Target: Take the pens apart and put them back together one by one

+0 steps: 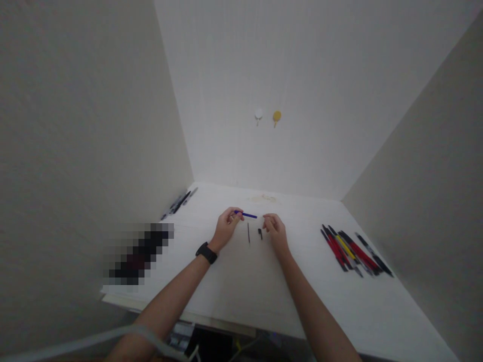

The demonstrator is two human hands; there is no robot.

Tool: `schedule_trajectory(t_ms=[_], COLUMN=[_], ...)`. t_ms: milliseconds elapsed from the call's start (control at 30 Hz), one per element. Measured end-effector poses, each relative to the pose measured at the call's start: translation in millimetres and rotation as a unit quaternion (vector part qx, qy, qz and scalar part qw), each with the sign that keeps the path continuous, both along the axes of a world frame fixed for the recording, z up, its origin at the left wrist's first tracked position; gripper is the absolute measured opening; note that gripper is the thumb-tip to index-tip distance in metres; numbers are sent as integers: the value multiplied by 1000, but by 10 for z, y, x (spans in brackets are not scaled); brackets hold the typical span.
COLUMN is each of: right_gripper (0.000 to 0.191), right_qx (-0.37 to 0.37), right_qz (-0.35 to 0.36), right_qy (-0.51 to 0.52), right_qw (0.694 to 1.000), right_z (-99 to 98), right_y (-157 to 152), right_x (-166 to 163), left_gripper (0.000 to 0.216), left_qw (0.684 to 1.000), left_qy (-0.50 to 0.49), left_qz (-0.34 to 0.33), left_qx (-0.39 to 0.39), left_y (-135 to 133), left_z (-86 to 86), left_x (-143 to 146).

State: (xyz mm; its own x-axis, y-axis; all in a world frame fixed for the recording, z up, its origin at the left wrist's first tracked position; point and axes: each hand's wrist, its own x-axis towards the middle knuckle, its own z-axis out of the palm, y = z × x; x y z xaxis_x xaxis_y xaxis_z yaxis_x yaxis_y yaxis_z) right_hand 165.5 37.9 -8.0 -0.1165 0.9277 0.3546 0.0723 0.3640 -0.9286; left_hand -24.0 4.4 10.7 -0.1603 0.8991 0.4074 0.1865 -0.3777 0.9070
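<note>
My left hand, with a dark watch on its wrist, is closed around one end of a blue pen barrel. The barrel points to the right, above the white table. Across from it, my right hand has its fingers curled and pinched together; whether something small is between them I cannot make out. On the table between the hands lie a thin dark pen refill and a small black pen cap. The cap is close to the right fingertips.
Several red, black and yellow pens lie at the right of the white table. More pens lie at the back left, near the wall. A blurred-out dark patch covers the left front. A pale cable crosses the lower left.
</note>
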Motion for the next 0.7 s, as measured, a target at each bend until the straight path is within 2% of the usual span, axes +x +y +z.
schedule_trajectory(t_ms=[100,300,567,700], right_gripper=[32,45,30,31], right_qx=[-29,-70,-89,-91], right_qz=[33,102,112,94], right_qy=[60,98,115,104], right_qw=[997,987,983,986], right_z=[28,18,-1,5], right_y=[-7,-21,-9,-3], right_x=[3,-10,-3,-1], left_gripper=[29,27,22,17], left_qw=[1000,998,988,984], left_qy=[22,42,120,166], left_qz=[-7,-39,-94,-63], left_qx=[2,-10,-23,-17], left_y=[-16,-26,-29,-8], left_z=[8,-12,-37,-49], left_x=[17,48,57,36])
